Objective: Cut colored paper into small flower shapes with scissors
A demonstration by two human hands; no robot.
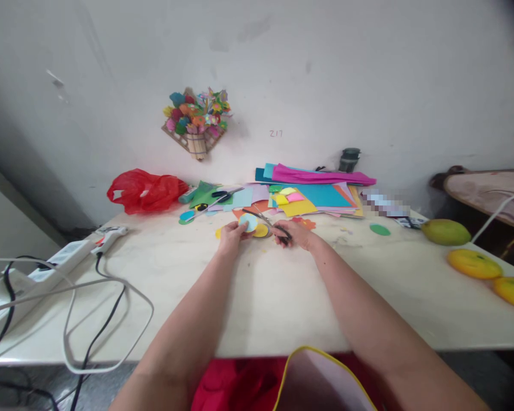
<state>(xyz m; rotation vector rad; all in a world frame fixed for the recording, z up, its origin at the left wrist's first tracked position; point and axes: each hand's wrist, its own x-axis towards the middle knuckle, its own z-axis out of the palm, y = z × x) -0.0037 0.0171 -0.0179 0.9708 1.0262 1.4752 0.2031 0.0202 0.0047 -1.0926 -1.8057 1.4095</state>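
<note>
Between the thumb and fingers of my left hand is a light blue paper circle. My right hand is closed round the black handles of a pair of scissors. The scissor blades are spread apart and point left, close to the blue circle's right edge; whether they touch it I cannot tell. A yellow paper circle lies on the table just under the blades. Behind my right hand rests an orange paper flower, partly hidden by the hand.
Coloured paper sheets are stacked by the wall, with a second pair of scissors to their left. A red plastic bag sits back left. Power strips and loose cables occupy the left side. Mangoes and a green circle lie right.
</note>
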